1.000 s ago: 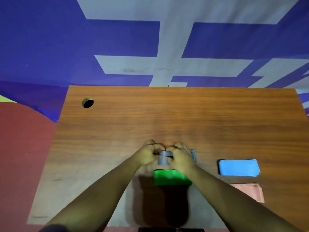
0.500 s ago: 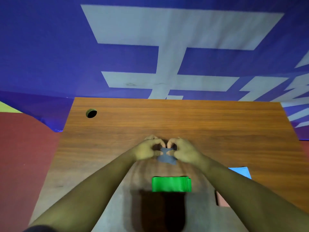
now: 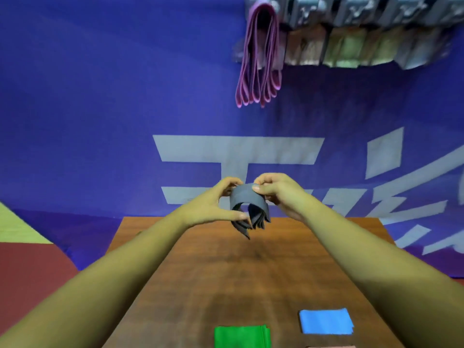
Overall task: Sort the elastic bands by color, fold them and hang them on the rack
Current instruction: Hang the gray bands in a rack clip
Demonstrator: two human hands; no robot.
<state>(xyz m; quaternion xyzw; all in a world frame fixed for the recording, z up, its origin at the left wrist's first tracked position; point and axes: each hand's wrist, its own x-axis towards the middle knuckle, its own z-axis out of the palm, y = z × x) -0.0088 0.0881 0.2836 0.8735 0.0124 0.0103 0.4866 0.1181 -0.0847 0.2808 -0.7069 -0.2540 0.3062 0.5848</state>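
**Grey bundle held folded, ready for the rack**

Nearest the camera, a flat stack of green bands (image 3: 242,336) and a stack of blue bands (image 3: 326,321) are laid on the table (image 3: 226,272), well apart from the work in hand.

Further out, above the far end of the table, the grey bands (image 3: 247,200) are held in the air between both hands. The left hand (image 3: 213,207) is curled round the bundle's left side, with the thumb low and the fingertips at the crown. The top of the fold is pinched by the right hand (image 3: 278,194) between thumb and forefinger.

The bundle is bent into an arch. Its crown points up and away, and its loose ends hang down towards the table. The long axis is thus doubled over, running up one leg and down the other.

Beyond the hands, the rack (image 3: 364,11) is seen high on the blue backdrop (image 3: 100,96), with purple bands (image 3: 259,59) already draped at its left end.

The step in hand is judged to be the hanging. The arch should be kept open and the layers pinched together, so that none slips out. The legs should be kept even, so that the bundle sits balanced. The rack is blurred, so a free place is probably beside the purple bands, but this cannot be confirmed.
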